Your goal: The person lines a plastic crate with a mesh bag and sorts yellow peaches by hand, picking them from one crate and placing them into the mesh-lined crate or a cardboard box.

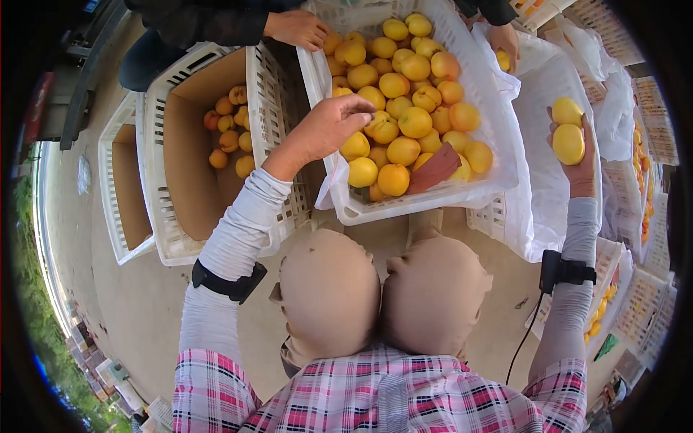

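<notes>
A white plastic crate (pixel 346 209) with a pale liner stands in front of my knees, filled with yellow-orange apricots (pixel 415 123). A reddish-brown sheet (pixel 435 170) lies among the fruit near its close side. My left hand (pixel 328 128) is over the crate's left edge, just above the apricots. Its fingers are bent and a little apart, and no fruit shows in them. On the right, two yellow apricots (pixel 568 144) rest in my right hand (pixel 580 167), with the fingers curled round them. That hand is above a second crate lined with white plastic (pixel 534 173).
At left, a white crate (pixel 155 166) with a cardboard lining holds several blushed apricots (pixel 229 130). Another person's hand (pixel 297 29) grips the middle crate's far edge; their other hand (pixel 505 45) holds a fruit. Stacked crates (pixel 642 303) stand at right.
</notes>
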`<action>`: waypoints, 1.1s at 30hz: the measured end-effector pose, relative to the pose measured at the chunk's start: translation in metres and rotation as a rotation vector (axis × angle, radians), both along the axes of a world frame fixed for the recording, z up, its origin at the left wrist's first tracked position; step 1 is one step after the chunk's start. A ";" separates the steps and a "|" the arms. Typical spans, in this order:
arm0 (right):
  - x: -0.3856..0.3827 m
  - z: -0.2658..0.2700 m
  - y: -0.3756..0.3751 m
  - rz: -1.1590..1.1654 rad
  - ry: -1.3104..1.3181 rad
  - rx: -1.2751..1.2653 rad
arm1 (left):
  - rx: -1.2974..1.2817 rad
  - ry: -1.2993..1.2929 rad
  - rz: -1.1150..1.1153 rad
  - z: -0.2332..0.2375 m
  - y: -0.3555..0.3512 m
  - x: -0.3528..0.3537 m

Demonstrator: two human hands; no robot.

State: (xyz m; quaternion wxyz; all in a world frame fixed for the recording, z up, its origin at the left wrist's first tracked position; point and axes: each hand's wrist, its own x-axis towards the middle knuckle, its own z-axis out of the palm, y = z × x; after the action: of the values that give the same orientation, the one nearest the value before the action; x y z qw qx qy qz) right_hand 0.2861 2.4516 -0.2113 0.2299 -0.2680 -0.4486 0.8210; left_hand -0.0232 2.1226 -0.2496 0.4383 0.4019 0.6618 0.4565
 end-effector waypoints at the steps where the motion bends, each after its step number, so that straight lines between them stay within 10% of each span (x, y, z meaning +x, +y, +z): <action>1: 0.013 -0.013 0.012 -0.074 -0.192 0.056 | -0.047 0.033 -0.053 -0.013 0.002 0.006; 5: 0.047 -0.075 0.036 -0.031 -0.691 0.068 | -0.192 0.743 -0.394 -0.045 0.006 0.031; 8: 0.062 -0.110 0.034 0.080 -0.946 0.141 | -0.473 0.942 -0.522 -0.051 0.005 0.048; 16: 0.052 -0.101 0.013 0.355 -1.192 0.295 | -0.257 1.258 -0.404 -0.101 0.001 0.068; 24: -0.034 0.000 -0.045 -0.032 -0.615 1.024 | -0.070 0.797 -0.238 -0.034 0.001 0.050; 33: -0.129 -0.059 -0.179 0.973 -0.355 1.561 | 0.254 -0.241 0.230 -0.016 -0.042 0.040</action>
State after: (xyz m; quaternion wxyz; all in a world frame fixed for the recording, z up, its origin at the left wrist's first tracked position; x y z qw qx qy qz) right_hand 0.1572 2.2723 -0.2702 -0.0957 0.0579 -0.9642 0.2405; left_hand 0.0170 2.0804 -0.2652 0.4053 0.3183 0.5832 0.6280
